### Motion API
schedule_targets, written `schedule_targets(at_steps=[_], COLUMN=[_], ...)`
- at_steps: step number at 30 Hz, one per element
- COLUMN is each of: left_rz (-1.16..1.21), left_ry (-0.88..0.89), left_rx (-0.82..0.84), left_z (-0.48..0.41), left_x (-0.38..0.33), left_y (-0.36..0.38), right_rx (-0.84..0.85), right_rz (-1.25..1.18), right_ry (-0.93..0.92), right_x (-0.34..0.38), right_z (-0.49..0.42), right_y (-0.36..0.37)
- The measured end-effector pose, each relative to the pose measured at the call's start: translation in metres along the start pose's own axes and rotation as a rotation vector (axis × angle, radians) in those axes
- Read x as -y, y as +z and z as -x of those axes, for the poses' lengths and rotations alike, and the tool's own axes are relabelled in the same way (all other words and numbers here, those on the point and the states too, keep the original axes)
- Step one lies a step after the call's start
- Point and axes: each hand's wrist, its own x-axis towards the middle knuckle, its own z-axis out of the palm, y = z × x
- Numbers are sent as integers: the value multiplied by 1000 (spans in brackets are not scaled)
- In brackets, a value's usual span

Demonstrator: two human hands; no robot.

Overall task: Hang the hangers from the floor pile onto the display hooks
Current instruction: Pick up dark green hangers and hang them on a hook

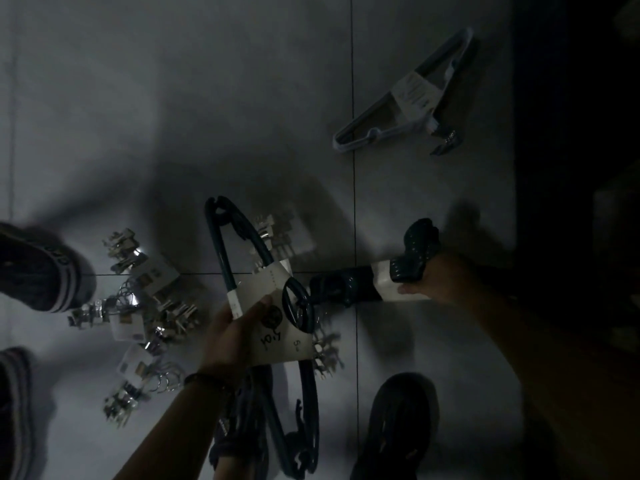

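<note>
The scene is dim. My left hand grips a bundle of dark green hangers by its white paper label, thumb on top, above the tiled floor. My right hand holds a second dark hanger bundle by its white paper band, stretched out to the right. The two bundles meet near the round hook at centre. A pale grey hanger set with a paper label lies on the floor at upper right. Several metal clip hanger packs lie scattered on the floor at left. No display hooks are in view.
Two shoes of another person stand at the left edge. My own dark sandal is at bottom right, and another foot is under the held bundle. A dark fixture fills the right edge. Pale floor tiles spread above.
</note>
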Motion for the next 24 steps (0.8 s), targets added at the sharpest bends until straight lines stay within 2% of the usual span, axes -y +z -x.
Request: schedule_targets(at_steps=[3,6,8,12,14,16,20,24], left_rz=[48,86,123,160,155,157,92,74], left_ry=[25,37,41,41,50,61,90,219], left_rx=[-30,-21,10,56,95,143,255,290], left_z=[20,48,72,131,163,201,296,401], left_x=[-3,-17,-32,-77,-101,-126,-179,-232], left_y=[3,9,18,46,60,70,87,87], right_rx=[-244,-480,-472,-312,-244,-197,-97,-70], right_rz=[-184,-510,-730,-1119,-1123,-1015,-932,-846], right_ry=[-1,44,41,58,73,82,19,-27], right_x=[1,18,35,70,80,86,88,90], right_z=[27,71,115,210,257,304,397,495], right_y=[-25,-50,-64,-79,-90,-106,-149,-200])
